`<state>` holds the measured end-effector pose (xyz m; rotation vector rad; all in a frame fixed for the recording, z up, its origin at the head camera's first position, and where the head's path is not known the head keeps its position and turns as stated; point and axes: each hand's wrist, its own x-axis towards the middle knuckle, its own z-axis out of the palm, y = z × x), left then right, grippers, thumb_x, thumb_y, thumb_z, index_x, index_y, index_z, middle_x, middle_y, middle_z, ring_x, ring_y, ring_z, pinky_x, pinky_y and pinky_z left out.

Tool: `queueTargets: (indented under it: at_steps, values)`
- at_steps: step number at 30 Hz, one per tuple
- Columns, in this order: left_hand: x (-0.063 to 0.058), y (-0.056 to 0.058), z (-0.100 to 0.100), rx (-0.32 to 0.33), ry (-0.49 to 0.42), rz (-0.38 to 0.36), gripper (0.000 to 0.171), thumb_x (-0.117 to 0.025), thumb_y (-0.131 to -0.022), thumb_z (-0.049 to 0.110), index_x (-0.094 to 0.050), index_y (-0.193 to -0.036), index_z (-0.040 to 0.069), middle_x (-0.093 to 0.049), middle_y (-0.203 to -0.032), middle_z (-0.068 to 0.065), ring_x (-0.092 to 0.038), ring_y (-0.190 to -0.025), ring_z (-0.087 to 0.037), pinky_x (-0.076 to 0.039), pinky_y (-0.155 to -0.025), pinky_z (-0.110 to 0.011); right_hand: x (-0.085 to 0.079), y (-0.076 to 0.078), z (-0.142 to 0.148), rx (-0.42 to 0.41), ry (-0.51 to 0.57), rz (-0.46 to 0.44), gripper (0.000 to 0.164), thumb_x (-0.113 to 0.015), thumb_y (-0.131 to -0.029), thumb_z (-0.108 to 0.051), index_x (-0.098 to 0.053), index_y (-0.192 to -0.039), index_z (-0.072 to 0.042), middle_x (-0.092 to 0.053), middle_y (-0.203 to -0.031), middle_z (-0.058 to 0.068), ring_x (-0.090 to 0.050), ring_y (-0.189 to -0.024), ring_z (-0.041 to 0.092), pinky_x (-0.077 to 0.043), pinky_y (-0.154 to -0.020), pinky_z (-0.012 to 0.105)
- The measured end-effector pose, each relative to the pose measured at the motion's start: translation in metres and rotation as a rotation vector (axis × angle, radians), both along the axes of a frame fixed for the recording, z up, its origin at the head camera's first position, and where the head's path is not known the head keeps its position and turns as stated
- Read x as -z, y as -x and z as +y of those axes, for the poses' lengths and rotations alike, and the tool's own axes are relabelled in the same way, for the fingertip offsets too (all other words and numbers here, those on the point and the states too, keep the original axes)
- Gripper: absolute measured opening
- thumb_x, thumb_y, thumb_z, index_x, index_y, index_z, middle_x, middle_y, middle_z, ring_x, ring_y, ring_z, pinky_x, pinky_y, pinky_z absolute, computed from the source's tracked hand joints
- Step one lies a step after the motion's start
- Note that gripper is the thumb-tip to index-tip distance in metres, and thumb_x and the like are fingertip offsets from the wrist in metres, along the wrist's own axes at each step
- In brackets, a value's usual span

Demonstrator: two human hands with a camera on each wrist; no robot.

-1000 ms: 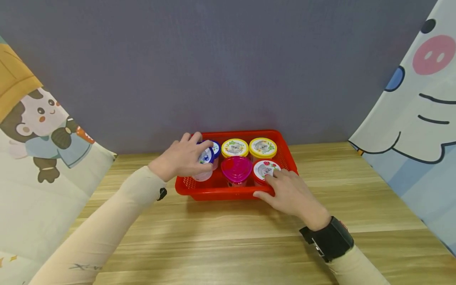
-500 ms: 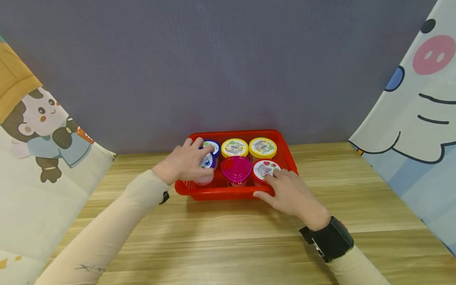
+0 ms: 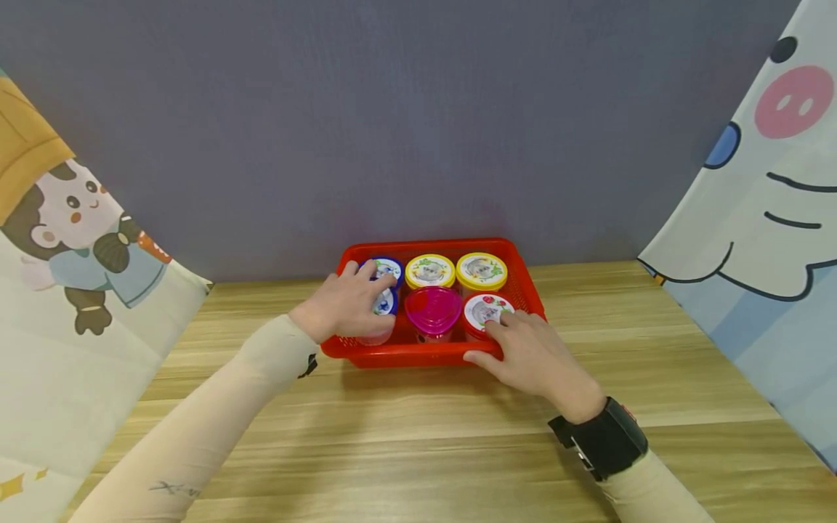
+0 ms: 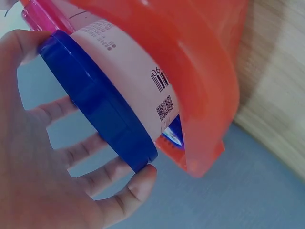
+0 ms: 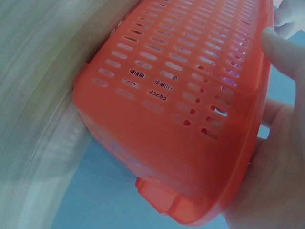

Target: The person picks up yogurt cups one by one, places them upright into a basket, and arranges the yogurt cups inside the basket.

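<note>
A red plastic basket holds several lidded jars in two rows. My left hand grips the front-left jar by its blue lid; in the left wrist view the thumb and little finger are at opposite edges of the lid. Behind it stands another blue-lidded jar, partly covered by the fingers. My right hand holds the front-right corner rim of the basket, fingers reaching over it beside the red-lidded jar. Inside the right wrist view, the basket's slotted wall hides most of the contents.
Two yellow-lidded jars fill the back middle and right, with a magenta-lidded tub in front. The basket stands on a wood-grain table against a grey panel. Printed cartoon cloths hang left and right.
My left hand has shifted slightly right, and the front-left blue-lidded jar has settled more upright beside the magenta tub. The right hand and basket stay in place.
</note>
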<state>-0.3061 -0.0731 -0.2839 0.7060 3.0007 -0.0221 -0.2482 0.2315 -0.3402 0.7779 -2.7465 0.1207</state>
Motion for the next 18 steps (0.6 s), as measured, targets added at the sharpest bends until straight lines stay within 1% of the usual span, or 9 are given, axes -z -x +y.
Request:
queueTargets:
  at_steps: [5,9,14,18]
  values:
    - [0.004,0.001,0.002,-0.002,0.016,-0.018,0.075,-0.057,-0.088,0.054,-0.043,-0.154,0.022,-0.033,-0.158,-0.018,-0.036,-0.133,-0.042,-0.039,-0.105,-0.065,0.001,0.000,0.000,0.000,0.002,0.001,0.062,-0.065,-0.090,-0.062,-0.070,-0.112,-0.005,-0.067,-0.100,0.013,-0.062,-0.090,0.033,-0.051,-0.086,0.051]
    - [0.008,0.001,0.003,0.001,0.035,-0.025,0.073,-0.057,-0.089,0.054,-0.044,-0.154,0.023,-0.033,-0.157,-0.019,-0.036,-0.133,-0.043,-0.039,-0.105,-0.063,0.001,0.000,-0.001,-0.003,0.000,-0.006,0.062,-0.065,-0.090,-0.063,-0.070,-0.113,-0.005,-0.067,-0.100,0.013,-0.062,-0.090,0.033,-0.051,-0.086,0.051]
    - [0.011,0.001,0.004,-0.004,0.028,-0.035,0.072,-0.059,-0.089,0.053,-0.044,-0.153,0.023,-0.032,-0.158,-0.019,-0.036,-0.134,-0.043,-0.039,-0.106,-0.063,0.001,0.000,0.000,-0.004,-0.004,-0.003,0.062,-0.064,-0.090,-0.063,-0.070,-0.112,-0.005,-0.067,-0.100,0.013,-0.062,-0.090,0.032,-0.051,-0.085,0.050]
    - [0.014,0.002,0.006,-0.016,0.016,-0.067,0.073,-0.060,-0.090,0.053,-0.043,-0.154,0.022,-0.028,-0.161,-0.020,-0.033,-0.138,-0.046,-0.036,-0.108,-0.066,0.001,0.000,0.000,-0.006,-0.005,0.005,0.062,-0.064,-0.090,-0.063,-0.070,-0.111,-0.005,-0.067,-0.099,0.013,-0.062,-0.089,0.032,-0.051,-0.084,0.050]
